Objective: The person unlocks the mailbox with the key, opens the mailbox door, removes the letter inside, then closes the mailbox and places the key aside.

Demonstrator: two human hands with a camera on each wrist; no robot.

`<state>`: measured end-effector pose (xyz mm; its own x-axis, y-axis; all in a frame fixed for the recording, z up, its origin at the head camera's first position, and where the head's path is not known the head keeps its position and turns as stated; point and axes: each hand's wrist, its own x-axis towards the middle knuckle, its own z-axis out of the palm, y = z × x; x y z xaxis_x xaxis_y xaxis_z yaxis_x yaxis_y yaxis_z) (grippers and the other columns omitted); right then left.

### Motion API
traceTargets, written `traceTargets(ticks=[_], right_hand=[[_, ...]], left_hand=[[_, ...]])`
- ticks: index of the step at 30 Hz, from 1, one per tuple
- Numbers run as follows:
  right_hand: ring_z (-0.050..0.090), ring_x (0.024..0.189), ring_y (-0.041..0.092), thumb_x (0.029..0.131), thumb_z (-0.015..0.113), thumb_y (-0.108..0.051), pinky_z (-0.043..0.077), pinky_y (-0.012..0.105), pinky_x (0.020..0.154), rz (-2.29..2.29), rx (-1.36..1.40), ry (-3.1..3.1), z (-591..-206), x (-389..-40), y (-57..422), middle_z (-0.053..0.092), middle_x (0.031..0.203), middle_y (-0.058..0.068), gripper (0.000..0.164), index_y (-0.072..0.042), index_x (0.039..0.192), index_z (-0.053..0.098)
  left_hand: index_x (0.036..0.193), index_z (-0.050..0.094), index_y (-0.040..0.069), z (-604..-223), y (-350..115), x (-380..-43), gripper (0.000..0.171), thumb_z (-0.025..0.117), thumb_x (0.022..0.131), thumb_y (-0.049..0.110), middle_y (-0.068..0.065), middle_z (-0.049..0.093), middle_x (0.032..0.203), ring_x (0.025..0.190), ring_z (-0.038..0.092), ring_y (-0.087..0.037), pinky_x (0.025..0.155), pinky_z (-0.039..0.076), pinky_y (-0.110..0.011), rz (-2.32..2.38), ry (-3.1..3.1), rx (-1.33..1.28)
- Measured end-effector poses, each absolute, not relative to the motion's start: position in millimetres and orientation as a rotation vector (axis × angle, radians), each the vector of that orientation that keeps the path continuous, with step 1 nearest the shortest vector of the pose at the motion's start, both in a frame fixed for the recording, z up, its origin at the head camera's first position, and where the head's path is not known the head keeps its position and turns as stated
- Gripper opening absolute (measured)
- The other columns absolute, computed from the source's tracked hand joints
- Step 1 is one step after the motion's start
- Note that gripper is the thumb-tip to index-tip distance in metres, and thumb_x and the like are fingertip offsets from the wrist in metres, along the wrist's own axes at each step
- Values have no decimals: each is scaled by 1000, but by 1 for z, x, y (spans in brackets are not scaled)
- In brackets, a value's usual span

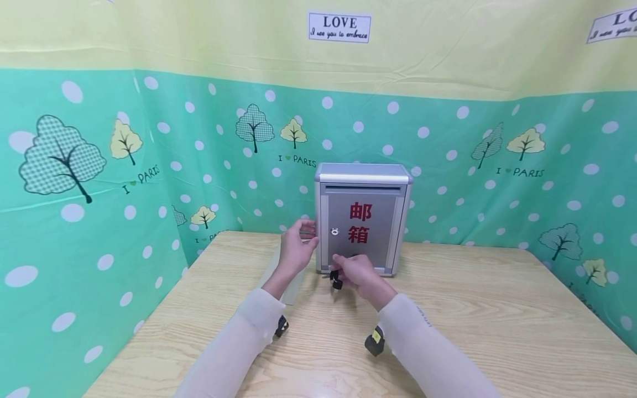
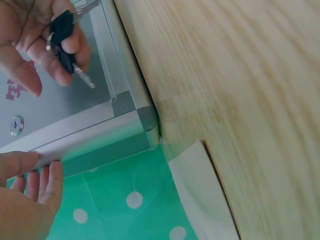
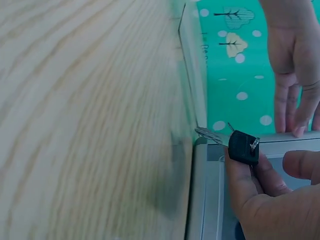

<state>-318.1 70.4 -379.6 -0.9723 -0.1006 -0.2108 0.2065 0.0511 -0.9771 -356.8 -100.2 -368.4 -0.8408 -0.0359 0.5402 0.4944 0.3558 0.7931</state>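
Note:
A grey metal mailbox (image 1: pixel 365 174) with red characters stands upright at the table's back, its round keyhole lock (image 1: pixel 335 231) on the front door. My left hand (image 1: pixel 296 249) rests against the box's left side, thumb by the front edge and fingers fairly straight, as the left wrist view shows. Low before the door, my right hand (image 1: pixel 360 275) holds a pair of black-headed keys (image 3: pixel 243 147) on a small ring. The keys lie across its bent fingers, with the thumb apart from them. Their metal blades (image 2: pixel 84 76) point in different directions, away from the lock.
On the wooden table (image 1: pixel 473 309), a pale flat sheet (image 2: pixel 200 187) like an envelope lies left of the box, partly behind my left forearm. A green and yellow printed curtain (image 1: pixel 433 143) hangs close behind the box and along both sides. Black straps (image 1: pixel 375 341) circle my wrists.

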Motion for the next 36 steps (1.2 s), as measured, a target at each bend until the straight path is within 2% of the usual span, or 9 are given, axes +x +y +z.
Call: traceTargets(ticks=[4, 9, 16, 26, 31, 36], right_hand=[[61, 84, 21, 106, 57, -32, 61, 35, 84, -1990, 134, 2128, -383, -320, 71, 69, 109, 19, 43, 9, 117, 65], [60, 82, 19, 107, 50, -44, 58, 29, 76, -1938, 169, 2124, -388, -323, 72, 69, 105, 15, 54, 7, 118, 67], [58, 79, 19, 108, 48, -43, 56, 25, 69, -1957, 203, 2050, -395, -324, 70, 65, 99, 13, 55, 8, 115, 67], [58, 85, 22, 110, 39, -48, 57, 28, 74, -1951, 209, 2015, -399, -324, 71, 61, 99, 14, 65, 10, 116, 66], [58, 82, 21, 110, 36, -48, 58, 30, 75, -1973, 196, 1971, -399, -324, 71, 60, 96, 13, 66, 12, 123, 60], [62, 85, 25, 110, 35, -50, 61, 34, 77, -1988, 218, 1961, -398, -325, 72, 63, 100, 16, 67, 11, 128, 58]], left_hand=[[122, 63, -3, -368, -100, -357, 37, 74, 87, -9, -18, 72, 108, 97, 73, -32, 83, 63, -31, -1502, -2160, -388], [123, 63, -2, -368, -100, -356, 38, 74, 87, -8, -18, 71, 108, 98, 73, -32, 84, 63, -32, -1504, -2171, -374], [122, 63, -2, -368, -100, -356, 38, 74, 87, -9, -18, 72, 108, 98, 72, -33, 83, 63, -33, -1514, -2166, -380], [122, 63, -2, -368, -100, -355, 37, 74, 87, -8, -18, 71, 109, 100, 71, -32, 83, 63, -33, -1517, -2168, -384], [122, 63, -2, -368, -100, -356, 37, 74, 87, -8, -18, 71, 109, 100, 71, -33, 85, 63, -34, -1516, -2162, -386], [122, 64, -2, -368, -101, -356, 37, 74, 87, -9, -18, 71, 108, 99, 71, -33, 85, 63, -35, -1523, -2158, -388]])
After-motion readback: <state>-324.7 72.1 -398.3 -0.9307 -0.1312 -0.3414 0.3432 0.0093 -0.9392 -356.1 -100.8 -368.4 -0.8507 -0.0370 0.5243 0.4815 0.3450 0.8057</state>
